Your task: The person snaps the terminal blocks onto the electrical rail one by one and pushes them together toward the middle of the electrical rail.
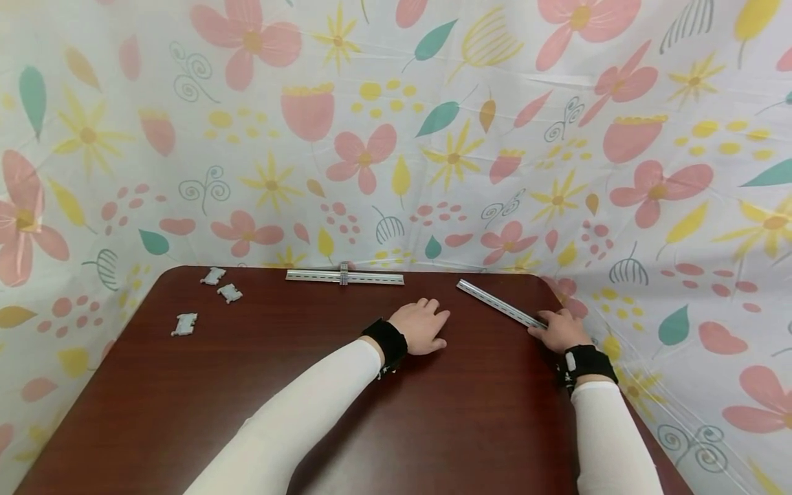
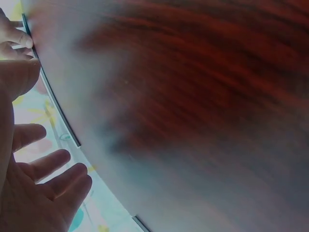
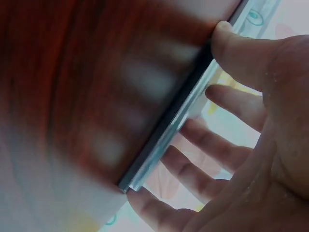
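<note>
My right hand point(image 1: 563, 331) grips the near end of a slotted silver DIN rail point(image 1: 498, 303) at the table's right side. In the right wrist view, the thumb lies on one side of this rail point(image 3: 169, 126) and the fingers on the other. The rail slants away toward the far left. Left of it, my left hand point(image 1: 421, 326) is over the table with its fingers spread and nothing in them. A second DIN rail point(image 1: 377, 278) lies along the table's back edge, a small grey part point(image 1: 344, 273) seated across its middle.
Three small grey plastic pieces, a nearer one point(image 1: 184, 324) and two farther ones point(image 1: 229, 293) point(image 1: 213, 276), lie at the back left of the dark wooden table point(image 1: 247, 385). A floral sheet point(image 1: 371, 137) hangs behind the table and along its right side.
</note>
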Demonstrator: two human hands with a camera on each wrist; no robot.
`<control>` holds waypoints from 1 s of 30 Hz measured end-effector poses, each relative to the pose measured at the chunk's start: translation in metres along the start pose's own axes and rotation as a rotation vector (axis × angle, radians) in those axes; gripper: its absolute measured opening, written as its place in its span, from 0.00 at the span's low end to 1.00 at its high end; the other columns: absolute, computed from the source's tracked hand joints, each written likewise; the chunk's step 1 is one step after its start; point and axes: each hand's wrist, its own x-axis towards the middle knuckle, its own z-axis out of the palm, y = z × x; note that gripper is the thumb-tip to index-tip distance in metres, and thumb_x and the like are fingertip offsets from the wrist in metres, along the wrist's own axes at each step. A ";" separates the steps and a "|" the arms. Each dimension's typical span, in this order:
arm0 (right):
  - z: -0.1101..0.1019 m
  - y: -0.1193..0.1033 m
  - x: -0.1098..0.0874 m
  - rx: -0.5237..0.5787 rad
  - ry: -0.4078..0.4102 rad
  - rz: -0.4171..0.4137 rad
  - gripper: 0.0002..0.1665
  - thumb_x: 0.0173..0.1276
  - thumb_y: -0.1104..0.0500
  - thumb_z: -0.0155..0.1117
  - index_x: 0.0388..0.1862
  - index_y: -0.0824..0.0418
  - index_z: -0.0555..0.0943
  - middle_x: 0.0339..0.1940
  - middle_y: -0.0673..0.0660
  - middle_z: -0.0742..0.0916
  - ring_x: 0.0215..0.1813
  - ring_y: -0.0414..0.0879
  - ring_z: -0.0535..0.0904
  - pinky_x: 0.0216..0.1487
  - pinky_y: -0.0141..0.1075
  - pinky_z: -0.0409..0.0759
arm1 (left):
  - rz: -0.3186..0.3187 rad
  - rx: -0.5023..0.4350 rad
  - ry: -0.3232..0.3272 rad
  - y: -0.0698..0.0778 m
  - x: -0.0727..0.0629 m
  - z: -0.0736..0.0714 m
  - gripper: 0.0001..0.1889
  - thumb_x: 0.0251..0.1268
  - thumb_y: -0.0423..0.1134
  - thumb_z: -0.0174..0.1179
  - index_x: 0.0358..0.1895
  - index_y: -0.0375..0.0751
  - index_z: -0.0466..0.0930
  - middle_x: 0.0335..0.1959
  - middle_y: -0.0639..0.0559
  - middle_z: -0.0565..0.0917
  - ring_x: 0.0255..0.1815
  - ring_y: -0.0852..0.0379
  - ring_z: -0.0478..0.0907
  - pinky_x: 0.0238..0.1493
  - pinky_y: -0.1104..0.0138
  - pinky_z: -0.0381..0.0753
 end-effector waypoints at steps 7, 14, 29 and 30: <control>-0.003 -0.006 0.000 -0.066 0.028 -0.046 0.26 0.79 0.56 0.72 0.67 0.73 0.83 0.56 0.77 0.85 0.62 0.75 0.75 0.69 0.73 0.67 | 0.003 0.015 0.014 0.001 -0.014 -0.008 0.36 0.87 0.62 0.56 0.87 0.48 0.67 0.77 0.44 0.73 0.74 0.48 0.73 0.73 0.61 0.76; -0.002 -0.009 -0.003 -0.078 0.040 -0.071 0.21 0.79 0.61 0.70 0.64 0.72 0.84 0.51 0.74 0.85 0.58 0.74 0.78 0.67 0.74 0.70 | 0.001 0.026 0.005 0.002 -0.019 -0.010 0.36 0.88 0.62 0.56 0.87 0.48 0.67 0.77 0.44 0.73 0.74 0.48 0.73 0.72 0.62 0.76; 0.003 -0.012 -0.010 -0.035 0.023 -0.040 0.20 0.83 0.59 0.67 0.67 0.67 0.83 0.60 0.78 0.80 0.59 0.85 0.73 0.57 0.75 0.76 | -0.062 -0.015 -0.021 -0.012 -0.019 -0.005 0.38 0.87 0.61 0.57 0.89 0.46 0.64 0.78 0.42 0.71 0.77 0.47 0.71 0.74 0.60 0.75; 0.003 -0.014 -0.011 -0.030 0.015 -0.041 0.20 0.83 0.59 0.67 0.68 0.66 0.83 0.60 0.78 0.79 0.59 0.85 0.72 0.56 0.75 0.76 | -0.068 -0.017 -0.021 -0.013 -0.020 -0.006 0.39 0.87 0.61 0.57 0.89 0.45 0.63 0.79 0.42 0.71 0.77 0.46 0.71 0.74 0.60 0.76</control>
